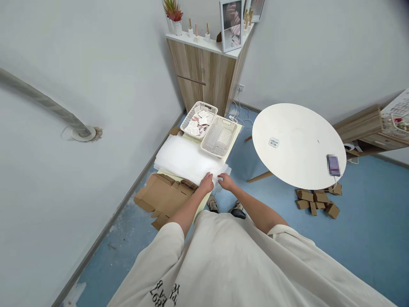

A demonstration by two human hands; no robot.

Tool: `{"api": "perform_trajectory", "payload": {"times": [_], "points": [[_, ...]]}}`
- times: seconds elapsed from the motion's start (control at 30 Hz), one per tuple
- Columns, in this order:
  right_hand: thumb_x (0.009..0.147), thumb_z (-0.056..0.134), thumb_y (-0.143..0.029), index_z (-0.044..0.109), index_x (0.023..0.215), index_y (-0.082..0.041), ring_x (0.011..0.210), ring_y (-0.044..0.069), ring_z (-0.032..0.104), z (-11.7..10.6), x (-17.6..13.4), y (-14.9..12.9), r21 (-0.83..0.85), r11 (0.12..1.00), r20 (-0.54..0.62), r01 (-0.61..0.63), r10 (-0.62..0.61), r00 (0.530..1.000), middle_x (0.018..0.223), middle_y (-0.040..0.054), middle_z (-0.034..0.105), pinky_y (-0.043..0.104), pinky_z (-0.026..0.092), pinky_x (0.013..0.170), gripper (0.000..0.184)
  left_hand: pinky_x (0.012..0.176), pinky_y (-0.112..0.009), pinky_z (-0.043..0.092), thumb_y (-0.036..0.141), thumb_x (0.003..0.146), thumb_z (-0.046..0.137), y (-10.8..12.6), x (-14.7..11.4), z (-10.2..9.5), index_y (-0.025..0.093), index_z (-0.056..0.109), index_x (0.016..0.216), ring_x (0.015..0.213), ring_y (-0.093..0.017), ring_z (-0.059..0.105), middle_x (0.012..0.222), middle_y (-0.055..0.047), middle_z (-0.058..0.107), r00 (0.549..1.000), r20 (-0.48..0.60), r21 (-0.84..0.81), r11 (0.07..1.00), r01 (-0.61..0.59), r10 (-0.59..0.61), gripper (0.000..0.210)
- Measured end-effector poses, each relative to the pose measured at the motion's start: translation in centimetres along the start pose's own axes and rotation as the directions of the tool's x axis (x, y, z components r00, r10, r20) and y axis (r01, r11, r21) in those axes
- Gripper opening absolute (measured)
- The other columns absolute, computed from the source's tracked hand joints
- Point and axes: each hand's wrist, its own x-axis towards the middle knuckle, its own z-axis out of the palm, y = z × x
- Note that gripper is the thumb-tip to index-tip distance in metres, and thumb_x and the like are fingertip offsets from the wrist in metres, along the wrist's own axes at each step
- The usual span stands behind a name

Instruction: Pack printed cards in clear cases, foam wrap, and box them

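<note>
A stack of thin white, slightly see-through packing sheets (183, 155) lies on the low pale-yellow table. At its near right corner both hands work close together. My left hand (207, 183) is closed at the edge of the sheets, fingertips pinched on the material. My right hand (226, 182), just to the right, has thumb and fingers pinched on a loose translucent corner that hangs past the table edge. Whether they hold one sheet or more I cannot tell. Flattened brown cardboard boxes (166, 194) lie to the left of my left forearm.
Behind the sheets stand a white basket of small cards (198, 121) and a white basket with clear plastic items (220, 136). A round white table (297, 145) is to the right, with small cardboard boxes (315, 200) on the floor beneath. A wooden cabinet (204, 70) stands at the back.
</note>
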Motion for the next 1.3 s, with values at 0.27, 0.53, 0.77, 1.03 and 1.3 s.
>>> {"api": "perform_trajectory", "payload": {"times": [0.27,0.53,0.77,1.03,1.3], "points": [[0.087,0.055,-0.02,0.072,0.12,-0.019,0.116,0.023,0.064,-0.5,-0.4,-1.0,0.194,0.98,-0.018,-0.035,0.04,0.999,0.125,0.0075,0.07,0.033,0.047,0.103,0.037,0.113,-0.036,0.038,0.01,0.089,0.043,0.0,-0.2,-0.1,0.017,0.039,0.145,0.141,-0.024,0.041,0.156,-0.013,0.035,0.997,-0.073,-0.079,0.997,-0.016,0.011,0.056],[0.085,0.058,-0.035,0.077,0.106,-0.02,0.109,0.023,0.066,-1.7,-1.2,-1.3,0.575,0.818,-0.023,-0.01,0.028,0.999,0.109,0.0054,0.075,0.035,0.05,0.098,0.032,0.101,-0.036,0.044,0.023,0.096,0.048,0.6,-0.8,-1.7,0.024,0.057,0.118,0.118,-0.023,0.055,0.126,-0.008,0.056,0.979,-0.205,-0.027,0.999,-0.02,0.014,0.024],[0.093,0.047,-0.05,0.043,0.144,-0.015,0.111,0.021,0.063,-3.8,-0.6,0.1,0.516,0.845,-0.239,-0.141,0.3,0.924,0.135,0.0143,0.06,0.033,0.049,0.095,0.062,0.094,-0.036,0.045,0.017,0.095,0.045,3.0,-2.3,-1.2,0.022,0.057,0.106,0.105,-0.022,0.057,0.112,-0.007,0.06,0.927,-0.296,0.037,0.972,-0.23,0.23,0.017],[0.087,0.062,-0.041,0.059,0.133,-0.018,0.11,0.026,0.062,-8.4,-0.3,2.5,0.105,0.984,-0.237,-0.143,0.164,0.958,0.122,0.0109,0.067,0.03,0.047,0.09,0.052,0.094,-0.035,0.046,0.015,0.093,0.046,7.4,-3.3,0.5,0.022,0.058,0.108,0.111,-0.022,0.059,0.122,-0.007,0.061,0.776,-0.081,0.086,0.78,-0.62,0.626,0.02],[0.086,0.059,-0.027,0.074,0.08,-0.019,0.08,0.02,0.063,-12.2,-2.0,5.6,-0.043,0.99,-0.084,-0.132,0.128,0.988,0.082,0.0062,0.071,0.025,0.042,0.068,0.018,0.099,-0.038,0.046,0.019,0.096,0.044,11.9,-2.7,2.0,0.023,0.055,0.125,0.119,-0.023,0.058,0.131,-0.008,0.061,0.734,-0.012,0.03,0.734,-0.679,0.679,0.031]]}}
